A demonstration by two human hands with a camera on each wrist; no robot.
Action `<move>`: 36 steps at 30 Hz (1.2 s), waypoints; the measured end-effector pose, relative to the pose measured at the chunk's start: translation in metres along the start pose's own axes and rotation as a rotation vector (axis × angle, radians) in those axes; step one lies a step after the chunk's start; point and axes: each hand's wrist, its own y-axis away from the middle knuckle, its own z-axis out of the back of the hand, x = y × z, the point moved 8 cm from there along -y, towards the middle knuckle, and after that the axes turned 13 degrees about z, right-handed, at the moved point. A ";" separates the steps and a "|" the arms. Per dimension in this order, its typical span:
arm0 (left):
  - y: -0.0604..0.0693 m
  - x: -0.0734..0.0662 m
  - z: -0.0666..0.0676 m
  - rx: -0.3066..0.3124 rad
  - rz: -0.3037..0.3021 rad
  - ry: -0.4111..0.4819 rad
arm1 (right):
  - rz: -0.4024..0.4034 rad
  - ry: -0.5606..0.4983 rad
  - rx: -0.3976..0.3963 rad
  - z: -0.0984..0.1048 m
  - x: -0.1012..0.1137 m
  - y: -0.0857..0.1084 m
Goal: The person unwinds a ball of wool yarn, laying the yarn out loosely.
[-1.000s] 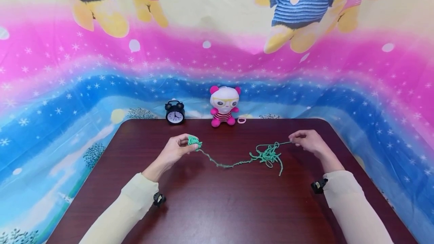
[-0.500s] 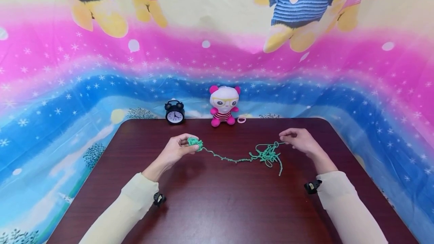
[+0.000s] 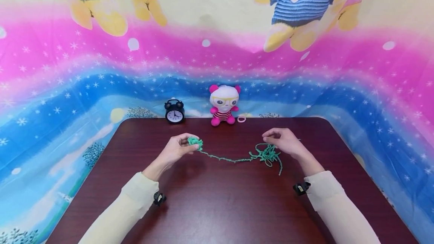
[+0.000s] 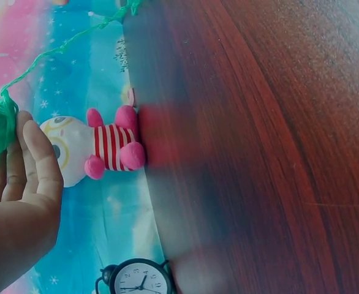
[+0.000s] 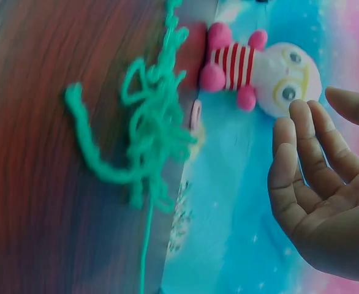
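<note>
Clock (image 3: 174, 116) behind grip of left hand (image 3: 173, 150); doll (image 3: 224, 104) behind, to right. Yarn tangle (image 3: 268, 154) on table (image 3: 217, 202) right of grip, near right hand (image 3: 286, 141).

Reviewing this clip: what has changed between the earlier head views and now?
The right hand has moved leftward, toward the left hand, and let go of the thin strand it pinched. The yarn line between the bundle and the tangle sags less than at first. Unchanged: the left hand holds the bundle; the tangle, clock and panda toy stay put.
</note>
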 end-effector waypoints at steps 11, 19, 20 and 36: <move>0.001 -0.002 0.000 -0.011 0.017 -0.030 | 0.095 -0.009 0.029 -0.036 0.039 -0.008; 0.000 -0.002 -0.001 -0.013 0.021 -0.044 | 0.157 -0.032 0.059 -0.065 0.066 -0.013; 0.000 -0.002 -0.002 -0.014 0.026 -0.041 | 0.160 -0.033 0.063 -0.069 0.068 -0.014; -0.001 -0.005 -0.006 -0.025 0.038 -0.030 | 0.270 -0.064 0.121 -0.116 0.100 -0.025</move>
